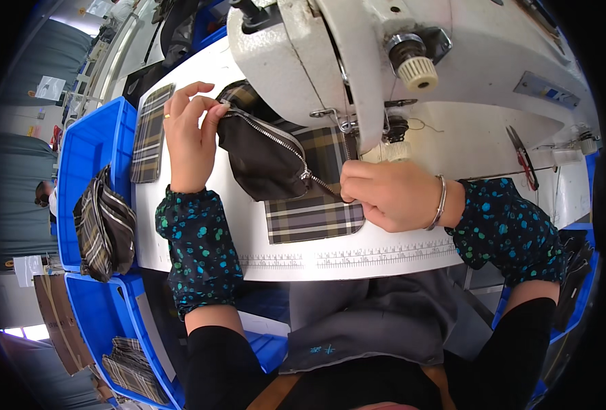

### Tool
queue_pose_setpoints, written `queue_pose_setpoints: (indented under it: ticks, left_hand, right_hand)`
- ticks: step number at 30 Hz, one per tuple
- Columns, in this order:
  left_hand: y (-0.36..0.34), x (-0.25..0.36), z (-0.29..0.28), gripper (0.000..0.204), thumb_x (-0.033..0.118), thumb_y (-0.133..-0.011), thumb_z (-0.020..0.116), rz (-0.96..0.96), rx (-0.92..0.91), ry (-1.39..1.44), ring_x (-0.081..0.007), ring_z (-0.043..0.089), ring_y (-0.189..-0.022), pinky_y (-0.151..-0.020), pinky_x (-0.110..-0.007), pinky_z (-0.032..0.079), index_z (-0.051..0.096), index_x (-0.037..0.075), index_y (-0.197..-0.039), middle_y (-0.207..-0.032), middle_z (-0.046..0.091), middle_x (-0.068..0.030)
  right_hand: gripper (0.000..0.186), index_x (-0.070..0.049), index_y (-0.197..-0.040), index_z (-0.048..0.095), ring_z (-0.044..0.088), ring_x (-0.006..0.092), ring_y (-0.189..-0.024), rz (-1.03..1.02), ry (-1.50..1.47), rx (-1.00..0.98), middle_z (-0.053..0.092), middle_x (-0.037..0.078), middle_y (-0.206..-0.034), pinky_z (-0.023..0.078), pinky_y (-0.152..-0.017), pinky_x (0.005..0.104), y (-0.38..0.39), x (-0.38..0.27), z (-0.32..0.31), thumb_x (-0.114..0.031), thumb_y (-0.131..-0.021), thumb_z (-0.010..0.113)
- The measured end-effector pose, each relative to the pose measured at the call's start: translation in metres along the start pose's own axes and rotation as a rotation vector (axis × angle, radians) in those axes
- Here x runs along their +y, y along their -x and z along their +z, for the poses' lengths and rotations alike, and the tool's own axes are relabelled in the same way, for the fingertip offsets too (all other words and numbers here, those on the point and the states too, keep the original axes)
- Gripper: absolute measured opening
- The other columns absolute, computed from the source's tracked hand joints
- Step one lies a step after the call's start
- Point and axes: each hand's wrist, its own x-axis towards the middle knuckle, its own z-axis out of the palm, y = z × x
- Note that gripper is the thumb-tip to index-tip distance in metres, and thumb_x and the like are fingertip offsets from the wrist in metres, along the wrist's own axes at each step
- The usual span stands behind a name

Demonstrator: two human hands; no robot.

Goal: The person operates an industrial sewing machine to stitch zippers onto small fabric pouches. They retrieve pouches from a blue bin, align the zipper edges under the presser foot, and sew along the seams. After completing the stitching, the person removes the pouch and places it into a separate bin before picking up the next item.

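My left hand pinches the upper left end of a dark zippered fabric piece. A silver metal zipper curves across this piece, its slider near the middle. Close to the sewing machine's needle area, my right hand is closed on the zipper's lower right end. Beneath lies a plaid fabric panel in brown, black and white, flat on the white table. The white sewing machine stands right above the work, and its head hides part of the fabric.
Another plaid panel lies at the table's left. Blue bins beside it hold plaid pieces. Scissors rest on the right of the table. A printed ruler strip runs along the front edge.
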Motion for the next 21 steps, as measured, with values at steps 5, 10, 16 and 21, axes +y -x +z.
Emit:
queue_pose_setpoints:
  ticks: [5,10,16,21]
  left_hand:
    - [0.003,0.043,0.007,0.008,0.004,-0.087,0.075,0.062,0.007,-0.15,-0.0295,0.063,-0.113,-0.097,-0.042,0.045,0.072,0.009,-0.091,-0.12,0.071,-0.0042]
    - [0.021,0.098,0.015,0.029,-0.011,-0.075,0.062,0.242,-0.113,0.268,-0.0286,0.067,-0.108,-0.112,-0.049,0.044,0.067,0.008,-0.097,-0.109,0.07,-0.0063]
    - [0.035,0.117,0.017,0.039,0.011,-0.079,0.072,0.327,-0.494,0.558,-0.0262,0.069,-0.095,-0.118,-0.064,0.028,0.056,0.008,-0.115,-0.102,0.067,-0.0042]
    - [0.03,0.122,0.006,0.038,0.013,-0.081,0.074,0.304,-0.584,0.227,-0.023,0.067,-0.099,-0.121,-0.073,0.015,0.061,0.01,-0.116,-0.099,0.066,0.0002]
  right_hand:
    - [0.02,-0.008,-0.095,0.061,0.066,0.0225,-0.072,0.01,0.121,0.029,0.053,0.004,-0.095,0.053,-0.056,0.037,0.002,-0.007,0.0,-0.01,-0.078,0.071]
    - [0.012,-0.008,-0.086,0.063,0.065,0.0166,-0.064,-0.158,0.331,0.016,0.053,0.003,-0.09,0.05,-0.047,0.0338,0.001,-0.009,0.0,-0.014,-0.078,0.07]
    - [0.012,-0.006,-0.085,0.066,0.062,0.0146,-0.059,-0.326,0.389,0.108,0.056,0.003,-0.084,0.049,-0.045,0.0317,0.005,-0.01,-0.008,-0.015,-0.077,0.07]
    - [0.015,-0.005,-0.089,0.066,0.061,0.0144,-0.057,-0.263,0.375,0.282,0.055,0.003,-0.083,0.048,-0.045,0.0304,0.005,-0.016,-0.011,-0.014,-0.077,0.072]
